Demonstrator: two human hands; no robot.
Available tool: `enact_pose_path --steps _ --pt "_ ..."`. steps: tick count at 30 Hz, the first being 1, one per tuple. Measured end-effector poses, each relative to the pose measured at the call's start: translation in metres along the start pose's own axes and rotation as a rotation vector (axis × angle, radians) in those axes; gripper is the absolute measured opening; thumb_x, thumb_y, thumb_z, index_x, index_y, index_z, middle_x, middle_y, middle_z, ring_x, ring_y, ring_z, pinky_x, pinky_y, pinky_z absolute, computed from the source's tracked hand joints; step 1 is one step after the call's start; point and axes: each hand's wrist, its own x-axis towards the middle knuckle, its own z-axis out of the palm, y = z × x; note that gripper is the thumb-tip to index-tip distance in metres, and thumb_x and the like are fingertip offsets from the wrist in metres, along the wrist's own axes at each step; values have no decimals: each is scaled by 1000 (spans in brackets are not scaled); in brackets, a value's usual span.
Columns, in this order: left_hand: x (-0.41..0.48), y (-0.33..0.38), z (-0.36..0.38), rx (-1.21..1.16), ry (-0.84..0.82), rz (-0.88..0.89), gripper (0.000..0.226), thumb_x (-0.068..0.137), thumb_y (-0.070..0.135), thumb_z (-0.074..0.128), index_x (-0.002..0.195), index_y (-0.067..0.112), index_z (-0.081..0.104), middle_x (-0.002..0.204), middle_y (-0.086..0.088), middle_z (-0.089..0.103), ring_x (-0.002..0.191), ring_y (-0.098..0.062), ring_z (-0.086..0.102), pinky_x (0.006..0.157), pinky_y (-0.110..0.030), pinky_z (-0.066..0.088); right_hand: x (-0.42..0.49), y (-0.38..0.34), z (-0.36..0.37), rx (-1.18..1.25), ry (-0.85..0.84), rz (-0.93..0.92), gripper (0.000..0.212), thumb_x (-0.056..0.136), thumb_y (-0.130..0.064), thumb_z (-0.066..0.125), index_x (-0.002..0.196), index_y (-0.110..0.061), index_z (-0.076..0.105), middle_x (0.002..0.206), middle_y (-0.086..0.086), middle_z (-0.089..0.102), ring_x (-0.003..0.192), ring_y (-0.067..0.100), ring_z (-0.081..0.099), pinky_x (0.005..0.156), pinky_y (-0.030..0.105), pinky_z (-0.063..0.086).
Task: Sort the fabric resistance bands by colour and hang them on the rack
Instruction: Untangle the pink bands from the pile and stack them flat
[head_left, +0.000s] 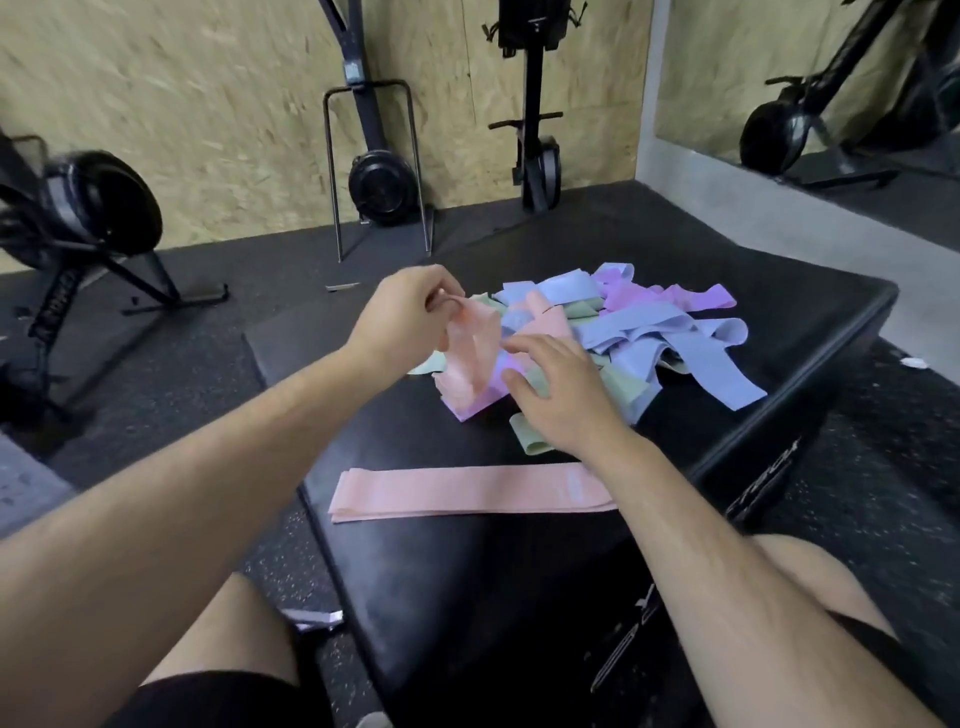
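- A pink band (470, 358) hangs from the left hand (410, 317); its top edge is pinched between thumb and fingertips, and its lower end rests on the edge of the pile, soft and creased
- The pile of bands (623, 332) lies tangled on the far half of the table (467, 597): flat woven loops in pastel blue, lilac, pale green and pink, folded and overlapping, matte in finish
- A second pink band (467, 492) lies flat and straight on the near side of the table, apart from the pile, its layers neatly doubled
- The right hand (561, 395) is open, fingers spread and slightly curled, resting on the near edge of the pile over a green band (530, 439); it holds nothing that can be seen
- The table is black, padded and smooth with a dull sheen and rounded edges
- Below is a dark speckled rubber floor (197, 364)
- Black exercise machines (382, 171) stand against a chipboard wall (208, 104) with a rough flaked texture
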Motion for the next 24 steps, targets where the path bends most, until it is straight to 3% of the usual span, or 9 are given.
enact_pose_path --steps 5,10,13,15,18,21,24 --pt "-47 -9 22 -109 11 -73 10 98 22 62 91 22 70 62 15 59 62 3 53 57 -12 38 -13 -19 12 216 -59 67 21 91 -31 73 111 -24 71 110 -15 67 104 12 57 90 19 42" --pt "-90 -20 35 -374 56 -229 11 99 26 64 90 27 70 68 9 68 61 -6 62 63 -21 47 -22 -33 14 327 -106 125 12 88 -34 77 98 -26 74 100 -14 62 86 -5 58 75 6 38" --pt "-107 -21 40 -514 65 -216 10 101 25 63 101 26 72 75 6 71 69 -12 70 74 -27 56 -25 -38 12 407 -130 196 12 85 -28 80 94 -29 72 103 -9 69 86 -1 62 75 10 41" --pt "-115 -24 46 -576 85 -214 12 101 27 62 108 29 73 83 10 72 77 -12 71 79 -31 57 -28 -39 12 460 -143 237 14 85 -20 79 93 -27 70 97 -10 73 88 6 66 77 18 46" --pt "-125 -34 55 -671 136 -271 17 101 26 62 111 34 73 95 9 74 92 -15 71 86 -37 57 -33 -40 12 526 -151 276 12 89 -11 76 95 -19 69 86 -15 69 82 2 63 78 18 50" --pt "-127 -42 59 -739 153 -334 21 99 22 62 111 36 73 97 6 73 92 -15 68 83 -33 55 -34 -41 10 602 -140 295 12 91 -2 72 101 -7 68 88 -7 65 78 -1 61 75 14 50" --pt "-124 -49 58 -731 143 -340 19 98 27 66 111 38 72 90 12 68 85 -11 64 83 -35 54 -32 -41 8 652 -132 325 13 92 1 70 101 -8 66 87 -4 62 65 -5 57 60 9 44"
